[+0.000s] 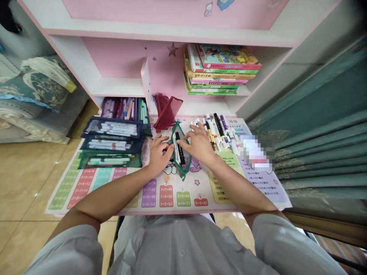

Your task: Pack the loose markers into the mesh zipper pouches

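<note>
Over a printed times-table desk mat (183,194), we find the light, floppy green mesh zip pouch (180,152) best held at its rim, our left hand (159,154) and right hand (197,144) spread against either side, not clearly clamped

This is a child's study corner in a home bedroom. A pink-and-white desk hutch (120,57) with cartoon stickers holds a stack of picture books (222,68), and marker pens (219,131) lie on a surface covered by a printed times-table mat (183,194). To the left, a bed or sofa with floral cushions (36,86) stands on a beige tiled floor (28,183), and a teal curtain (321,152) hangs to the right
</note>
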Available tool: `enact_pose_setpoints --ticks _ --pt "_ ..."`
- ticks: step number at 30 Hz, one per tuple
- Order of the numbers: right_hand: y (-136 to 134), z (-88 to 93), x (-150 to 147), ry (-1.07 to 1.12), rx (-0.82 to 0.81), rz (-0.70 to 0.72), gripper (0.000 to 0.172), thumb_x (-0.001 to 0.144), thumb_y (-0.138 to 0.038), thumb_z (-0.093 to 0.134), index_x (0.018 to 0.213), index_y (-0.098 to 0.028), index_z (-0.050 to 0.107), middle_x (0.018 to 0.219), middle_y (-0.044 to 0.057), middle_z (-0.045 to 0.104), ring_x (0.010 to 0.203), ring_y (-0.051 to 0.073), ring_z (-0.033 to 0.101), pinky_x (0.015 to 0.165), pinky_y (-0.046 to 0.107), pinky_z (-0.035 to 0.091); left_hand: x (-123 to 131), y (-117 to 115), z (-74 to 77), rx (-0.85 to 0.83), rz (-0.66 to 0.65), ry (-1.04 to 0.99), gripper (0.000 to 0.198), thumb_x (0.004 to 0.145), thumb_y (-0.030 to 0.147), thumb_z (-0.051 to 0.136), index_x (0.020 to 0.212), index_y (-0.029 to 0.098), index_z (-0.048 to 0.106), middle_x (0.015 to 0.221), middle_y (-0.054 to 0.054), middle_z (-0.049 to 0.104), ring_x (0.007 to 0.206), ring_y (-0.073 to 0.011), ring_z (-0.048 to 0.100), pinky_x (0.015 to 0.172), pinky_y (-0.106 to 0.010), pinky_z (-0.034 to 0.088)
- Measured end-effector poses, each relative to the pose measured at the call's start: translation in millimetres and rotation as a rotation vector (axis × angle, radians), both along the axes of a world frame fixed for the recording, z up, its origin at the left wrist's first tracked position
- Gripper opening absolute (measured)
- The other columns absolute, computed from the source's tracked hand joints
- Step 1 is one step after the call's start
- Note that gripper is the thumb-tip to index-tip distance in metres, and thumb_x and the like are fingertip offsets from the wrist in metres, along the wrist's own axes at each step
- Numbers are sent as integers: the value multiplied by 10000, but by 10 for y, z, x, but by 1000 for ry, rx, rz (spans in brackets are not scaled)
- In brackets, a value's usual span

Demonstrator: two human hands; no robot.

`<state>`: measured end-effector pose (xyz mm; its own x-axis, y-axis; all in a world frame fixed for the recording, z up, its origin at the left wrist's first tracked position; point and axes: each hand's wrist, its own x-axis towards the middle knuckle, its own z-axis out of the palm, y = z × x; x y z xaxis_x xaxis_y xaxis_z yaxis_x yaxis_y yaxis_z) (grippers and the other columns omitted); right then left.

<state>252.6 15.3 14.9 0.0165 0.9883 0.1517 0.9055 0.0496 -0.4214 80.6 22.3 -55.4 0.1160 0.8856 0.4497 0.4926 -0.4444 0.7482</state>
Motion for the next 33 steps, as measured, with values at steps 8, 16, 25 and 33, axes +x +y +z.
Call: enact_pose_setpoints --ticks 8,16,25,33 --pt "310 -259 330 -140 99 -179 244 867 -317 620 946 -136 764 1476 202 517 1486 424 270 1126 694 263 1 1 -18 5 5 -20 333 897 342 622 593 213 580 1117 -76 726 1279 -299 546 1116 -549 386" --pt "428 -537 382 -251 18 -184 290 880 -308 608 1038 -111 750 1532 215 442 1495 439 225 1144 708 220 2 4 -17 3 0 -11 324 896 332 631 597 214 589 1118 -68 725 1284 -292 547 1120 -545 390" --pt "438 -545 378 -261 -13 -170 310 854 -326 641 999 -78 757 1524 239 447 1483 444 245 1140 721 208 5 1 -2 2 1 -16 323 896 327 624 598 210 583 1114 -75 728 1271 -299 555 1114 -559 390" --pt "210 -114 203 14 130 -144 145 751 -239 637 642 -158 687 1459 158 552 1471 399 316 1147 624 292 1 2 -1 -2 -6 -15 331 899 341 621 596 215 580 1109 -73 731 1278 -298 553 1114 -553 394"
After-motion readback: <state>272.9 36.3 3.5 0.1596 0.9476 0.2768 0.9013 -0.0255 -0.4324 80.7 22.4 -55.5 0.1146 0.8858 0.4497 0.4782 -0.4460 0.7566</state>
